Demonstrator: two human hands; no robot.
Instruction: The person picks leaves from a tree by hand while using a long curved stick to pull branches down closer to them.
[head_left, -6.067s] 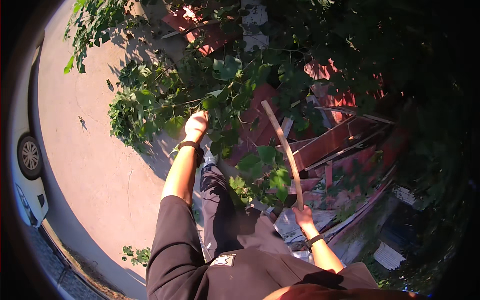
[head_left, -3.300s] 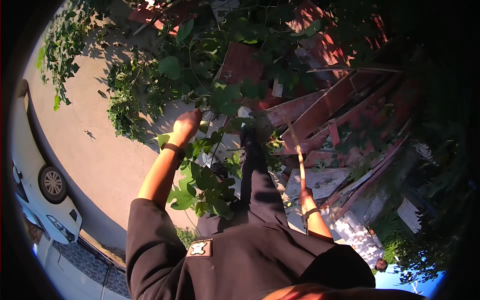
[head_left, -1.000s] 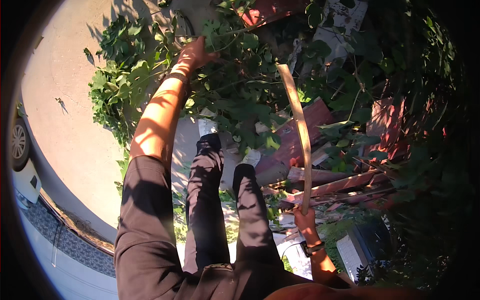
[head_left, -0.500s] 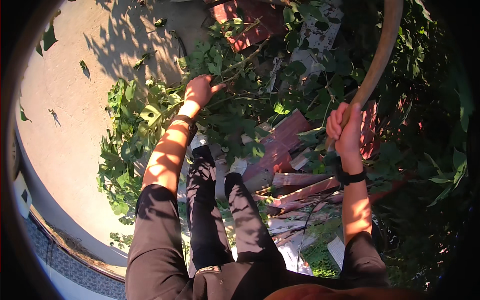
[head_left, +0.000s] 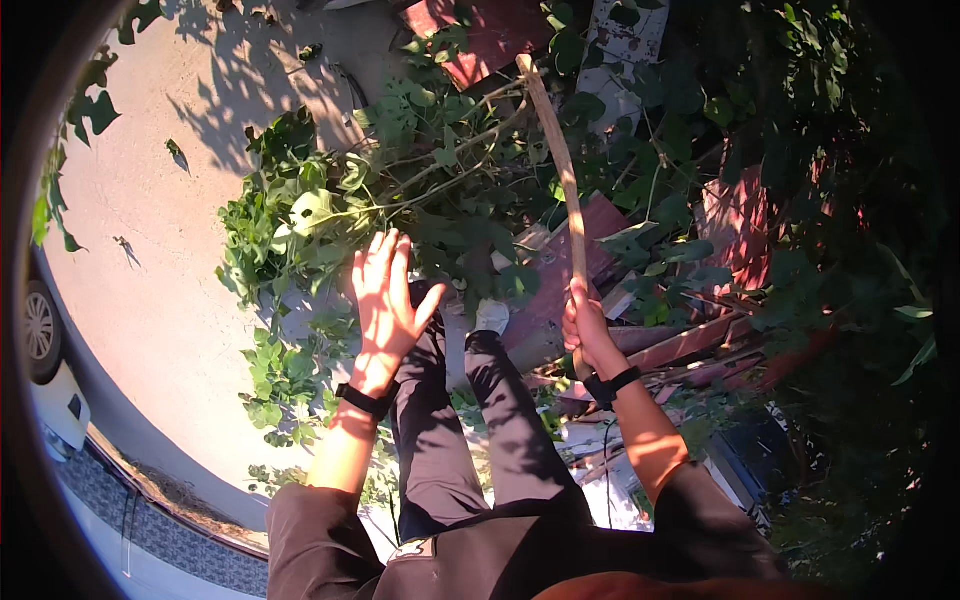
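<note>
My left hand (head_left: 385, 300) is open, its fingers stretched out and the thumb apart, with nothing in it. Just beyond its fingertips lie cut-looking leafy branches (head_left: 440, 160), thin pale stems with broad green leaves. A pale leaf with holes (head_left: 310, 212) catches the sun there. My right hand (head_left: 586, 322) is closed around the lower part of a long curved wooden stick (head_left: 568, 180). The stick slants away from me, its far tip over the branch stems; whether it touches them I cannot tell. Its near end sticks out a little below my fist.
Reddish boards (head_left: 575, 285) and splintered wood (head_left: 680, 345) lie among the leaves ahead and to the right. A peeling white plank (head_left: 622, 60) stands farther off. Dense foliage fills the right side. At left is pale concrete ground (head_left: 140, 200), with a parked car's wheel (head_left: 42, 330) beyond.
My left hand has come off the branch stems, moved back toward me and spread its fingers. My right hand has swung down and left, bringing the whole stick into view.
</note>
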